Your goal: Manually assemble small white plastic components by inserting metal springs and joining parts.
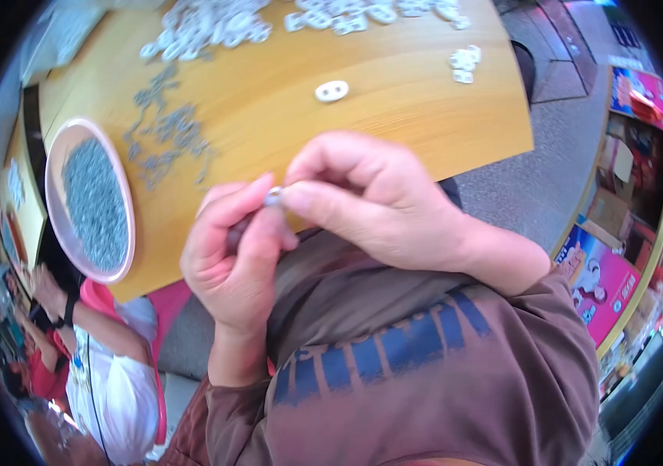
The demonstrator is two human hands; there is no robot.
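My hands meet just past the near edge of the table, in front of my body. My left hand [232,252] has its thumb and fingers closed in a pinch on a small whitish piece [273,196], mostly covered by fingertips. Against the same piece press the thumb and forefinger of my right hand [386,203]; its kind is too small and blurred to tell. Beyond my hands lies a white oval plastic piece with two holes [331,91]. Small grey metal parts, screw-like [180,130], are scattered to the left of it.
A pink oval basin [53,167] full of small grey parts stands at the table's left. Heaps of white plastic pieces [219,27] lie at the far edge, with a small cluster [465,64] far right. A co-worker's arm [106,330] is at lower left; shelves with boxes [609,210] stand right.
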